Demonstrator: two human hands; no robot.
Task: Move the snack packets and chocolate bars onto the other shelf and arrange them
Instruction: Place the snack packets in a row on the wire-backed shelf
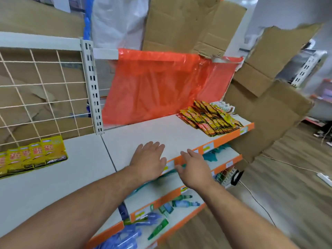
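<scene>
Empty hands at the shelf [161, 130] edge.
Left hand [149, 159] and right hand [195, 169] spread, holding nothing; bare shelf ahead, packets [209, 117] far right.

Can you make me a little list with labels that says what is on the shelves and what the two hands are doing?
left hand: open left hand, palm down over the white top shelf, holding nothing
right hand: open right hand at the shelf's orange front edge, holding nothing
right end of shelf: rows of red and yellow snack packets
left shelf: row of yellow snack packets
behind: orange plastic sheet
lower shelves: green and blue items, blurred
</scene>
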